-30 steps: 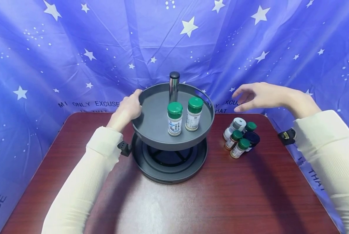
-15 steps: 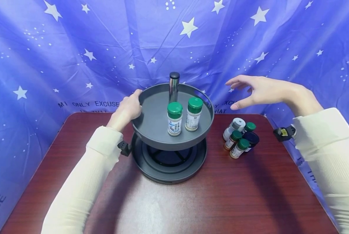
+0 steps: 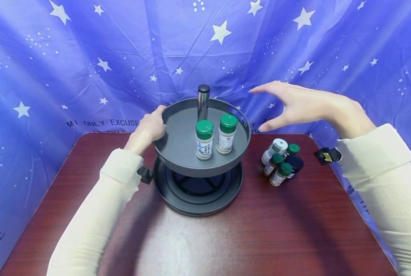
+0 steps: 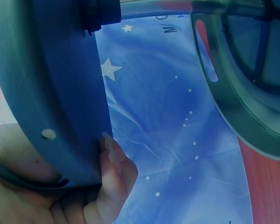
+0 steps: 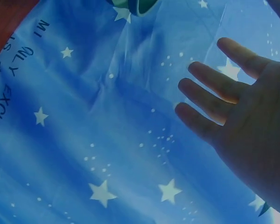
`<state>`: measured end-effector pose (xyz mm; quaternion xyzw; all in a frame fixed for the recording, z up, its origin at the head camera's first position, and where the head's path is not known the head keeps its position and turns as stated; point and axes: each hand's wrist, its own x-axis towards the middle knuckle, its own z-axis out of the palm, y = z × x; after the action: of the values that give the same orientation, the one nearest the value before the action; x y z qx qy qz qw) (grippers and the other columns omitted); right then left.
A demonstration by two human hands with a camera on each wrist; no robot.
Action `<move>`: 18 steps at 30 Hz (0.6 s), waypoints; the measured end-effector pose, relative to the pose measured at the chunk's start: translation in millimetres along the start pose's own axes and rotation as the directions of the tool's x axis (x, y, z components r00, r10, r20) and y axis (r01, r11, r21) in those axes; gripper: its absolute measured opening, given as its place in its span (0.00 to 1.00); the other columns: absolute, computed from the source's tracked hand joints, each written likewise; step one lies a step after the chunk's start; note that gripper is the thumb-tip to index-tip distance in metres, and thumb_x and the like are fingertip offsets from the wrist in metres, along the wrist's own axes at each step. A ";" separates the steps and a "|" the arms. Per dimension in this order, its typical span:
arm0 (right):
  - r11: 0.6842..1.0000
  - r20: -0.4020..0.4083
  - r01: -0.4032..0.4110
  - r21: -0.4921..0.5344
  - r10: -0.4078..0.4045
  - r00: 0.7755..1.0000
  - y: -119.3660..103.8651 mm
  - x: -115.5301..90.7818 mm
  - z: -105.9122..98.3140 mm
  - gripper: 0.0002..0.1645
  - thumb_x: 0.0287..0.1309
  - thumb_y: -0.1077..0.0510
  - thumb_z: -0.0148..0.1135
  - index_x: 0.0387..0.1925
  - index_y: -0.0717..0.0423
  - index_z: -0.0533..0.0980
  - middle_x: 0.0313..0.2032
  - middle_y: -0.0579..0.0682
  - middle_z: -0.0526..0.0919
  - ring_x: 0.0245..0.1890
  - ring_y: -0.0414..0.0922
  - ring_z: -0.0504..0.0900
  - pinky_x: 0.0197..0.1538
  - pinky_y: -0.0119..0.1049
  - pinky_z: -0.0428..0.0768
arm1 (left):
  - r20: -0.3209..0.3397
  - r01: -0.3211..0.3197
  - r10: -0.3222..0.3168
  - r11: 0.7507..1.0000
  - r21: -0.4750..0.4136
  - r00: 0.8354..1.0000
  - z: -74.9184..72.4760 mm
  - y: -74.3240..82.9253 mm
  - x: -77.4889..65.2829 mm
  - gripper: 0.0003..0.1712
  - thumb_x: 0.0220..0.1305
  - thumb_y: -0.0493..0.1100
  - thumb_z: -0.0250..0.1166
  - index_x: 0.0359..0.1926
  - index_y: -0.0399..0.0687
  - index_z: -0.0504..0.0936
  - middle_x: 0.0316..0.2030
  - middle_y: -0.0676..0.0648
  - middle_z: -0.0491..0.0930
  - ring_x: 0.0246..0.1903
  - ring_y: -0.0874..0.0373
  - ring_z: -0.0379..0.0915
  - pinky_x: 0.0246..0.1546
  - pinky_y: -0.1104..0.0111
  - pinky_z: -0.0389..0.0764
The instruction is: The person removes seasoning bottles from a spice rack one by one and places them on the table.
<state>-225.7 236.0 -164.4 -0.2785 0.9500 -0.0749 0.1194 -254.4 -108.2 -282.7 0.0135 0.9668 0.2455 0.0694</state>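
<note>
A dark grey two-tier round rack stands on the table, its upper tray (image 3: 177, 142) raised on a metal post (image 3: 203, 102) above the lower tray (image 3: 198, 209). My left hand (image 3: 150, 127) grips the upper tray's left rim; in the left wrist view its fingers (image 4: 116, 179) curl under the tray through the rim slot. Two green-capped seasoning shakers, the left one (image 3: 204, 140) and the right one (image 3: 226, 135), stand upright on that tray. My right hand (image 3: 296, 105) hovers in the air right of the tray, thumb and fingers spread, holding nothing.
Right of the rack, several bottles cluster on the red-brown table (image 3: 260, 230): a white-capped one (image 3: 273, 151), green-capped shakers (image 3: 280, 175) and a dark-lidded jar (image 3: 295, 165). A blue starry curtain (image 3: 122, 46) hangs just behind the table.
My right hand has moved left and slightly up towards the upper tray, its thumb and fingers spreading wider. The left hand, rack and bottles have stayed put.
</note>
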 end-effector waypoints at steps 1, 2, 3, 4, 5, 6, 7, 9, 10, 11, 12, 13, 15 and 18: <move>1.000 -0.009 0.020 -0.009 -0.020 1.000 -2.5 0.3 0.7 0.58 0.51 0.38 0.72 0.77 0.45 0.51 0.76 0.54 0.55 0.76 0.58 0.50 0.72 0.65 0.55 | 0.000 -0.001 0.001 1.000 0.002 1.000 -0.2 0.0 0.1 0.38 0.67 0.36 0.48 0.76 0.52 0.51 0.68 0.29 0.66 0.65 0.31 0.65 0.63 0.42 0.70; 0.999 -0.019 0.037 -0.020 -0.038 0.999 -5.2 0.7 1.3 0.58 0.51 0.38 0.72 0.76 0.46 0.52 0.75 0.54 0.56 0.76 0.57 0.51 0.73 0.64 0.54 | 0.000 -0.001 0.001 1.000 0.004 1.000 -0.3 -0.1 0.1 0.38 0.67 0.36 0.48 0.76 0.52 0.51 0.68 0.29 0.66 0.65 0.31 0.65 0.63 0.42 0.70; 0.998 -0.028 0.050 -0.033 -0.051 0.998 -8.4 1.1 2.1 0.58 0.51 0.38 0.72 0.76 0.47 0.52 0.75 0.54 0.57 0.76 0.57 0.52 0.73 0.64 0.54 | 0.000 -0.001 0.001 1.000 0.006 1.000 -0.5 -0.2 0.2 0.38 0.67 0.36 0.48 0.76 0.52 0.51 0.68 0.30 0.66 0.65 0.31 0.65 0.64 0.42 0.70; 0.997 -0.035 0.061 -0.047 -0.063 0.997 -11.9 1.6 3.2 0.59 0.51 0.37 0.72 0.76 0.47 0.52 0.75 0.55 0.57 0.76 0.57 0.52 0.73 0.64 0.54 | 0.000 0.000 0.000 1.000 0.007 1.000 -0.6 -0.3 0.0 0.38 0.67 0.36 0.48 0.76 0.52 0.51 0.68 0.30 0.66 0.65 0.31 0.65 0.64 0.42 0.70; 0.996 -0.041 0.069 -0.059 -0.071 0.997 -15.7 2.2 4.6 0.59 0.50 0.37 0.72 0.76 0.48 0.53 0.75 0.56 0.56 0.76 0.58 0.51 0.73 0.64 0.54 | 0.000 0.000 0.000 1.000 0.007 1.000 -0.5 -0.4 0.0 0.38 0.67 0.36 0.48 0.76 0.52 0.51 0.68 0.30 0.66 0.65 0.31 0.65 0.64 0.42 0.70; 0.995 -0.045 0.072 -0.071 -0.075 0.996 -19.5 2.8 6.2 0.59 0.50 0.36 0.72 0.76 0.48 0.52 0.76 0.56 0.55 0.77 0.58 0.51 0.74 0.64 0.53 | 0.000 0.001 -0.001 1.000 0.009 1.000 -0.6 -0.6 0.1 0.37 0.67 0.36 0.48 0.76 0.52 0.51 0.68 0.30 0.66 0.65 0.31 0.65 0.64 0.42 0.70; 0.994 -0.048 0.073 -0.083 -0.077 0.996 -23.1 3.5 8.0 0.60 0.50 0.35 0.71 0.77 0.47 0.52 0.76 0.56 0.54 0.77 0.58 0.50 0.74 0.64 0.52 | -0.001 0.001 -0.001 1.000 0.008 1.000 -0.5 -0.8 0.2 0.37 0.67 0.36 0.48 0.76 0.52 0.51 0.68 0.30 0.66 0.65 0.31 0.65 0.64 0.42 0.70; 0.990 -0.060 0.076 -0.116 -0.083 0.995 -30.0 5.1 13.4 0.60 0.51 0.33 0.70 0.77 0.45 0.50 0.77 0.56 0.50 0.77 0.59 0.49 0.73 0.66 0.54 | 0.001 0.002 -0.002 1.000 0.008 1.000 -0.5 -1.1 0.3 0.37 0.68 0.36 0.48 0.76 0.52 0.51 0.68 0.30 0.65 0.65 0.31 0.65 0.64 0.42 0.69; 0.988 -0.075 0.082 -0.134 -0.092 0.993 -33.0 6.3 17.1 0.59 0.52 0.33 0.69 0.77 0.43 0.50 0.78 0.55 0.50 0.77 0.59 0.50 0.72 0.67 0.56 | 0.002 0.001 -0.002 1.000 0.006 1.000 -0.5 -1.0 0.3 0.37 0.68 0.36 0.48 0.76 0.52 0.50 0.68 0.30 0.65 0.65 0.31 0.65 0.64 0.42 0.69; 0.984 -0.091 0.092 -0.153 -0.107 0.990 -35.7 7.4 21.4 0.58 0.53 0.32 0.68 0.77 0.42 0.50 0.78 0.55 0.49 0.77 0.59 0.51 0.71 0.67 0.58 | 0.003 0.001 -0.001 1.000 0.006 1.000 -0.4 -1.0 0.4 0.37 0.68 0.36 0.48 0.76 0.52 0.50 0.69 0.30 0.65 0.65 0.31 0.65 0.64 0.42 0.69; 0.979 -0.113 0.107 -0.171 -0.127 0.985 -38.3 8.6 26.4 0.58 0.53 0.32 0.68 0.77 0.42 0.50 0.78 0.55 0.50 0.77 0.60 0.52 0.70 0.67 0.60 | 0.004 0.002 -0.002 1.000 0.003 1.000 -0.4 -1.0 0.2 0.37 0.68 0.36 0.48 0.76 0.52 0.50 0.69 0.30 0.65 0.65 0.31 0.65 0.64 0.42 0.69; 0.974 -0.139 0.124 -0.189 -0.152 0.979 -40.6 9.8 31.8 0.57 0.53 0.32 0.67 0.77 0.41 0.51 0.78 0.55 0.51 0.76 0.60 0.54 0.68 0.68 0.63 | 0.004 0.002 -0.002 1.000 0.002 1.000 -0.3 -0.9 0.3 0.37 0.68 0.36 0.48 0.76 0.52 0.50 0.69 0.30 0.65 0.65 0.31 0.65 0.64 0.42 0.69; 0.963 -0.196 0.157 -0.219 -0.201 0.960 -44.2 12.2 43.0 0.55 0.53 0.32 0.68 0.76 0.42 0.54 0.77 0.56 0.54 0.74 0.60 0.59 0.66 0.67 0.67 | 0.005 0.001 -0.001 1.000 0.001 1.000 -0.2 -0.8 0.4 0.37 0.68 0.36 0.48 0.76 0.52 0.51 0.68 0.30 0.65 0.65 0.31 0.65 0.64 0.42 0.69; 0.948 -0.258 0.193 -0.251 -0.258 0.931 -47.3 15.5 56.6 0.55 0.52 0.32 0.69 0.75 0.44 0.56 0.76 0.57 0.56 0.71 0.61 0.63 0.63 0.64 0.71 | 0.006 0.003 -0.003 1.000 0.002 1.000 -0.1 -0.6 0.6 0.38 0.67 0.36 0.48 0.76 0.52 0.50 0.69 0.30 0.64 0.66 0.31 0.64 0.64 0.42 0.69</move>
<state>-198.9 183.8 -211.7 -0.3840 0.9211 -0.0213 -0.0611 -255.0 -108.7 -282.9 0.0130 0.9668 0.2445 0.0726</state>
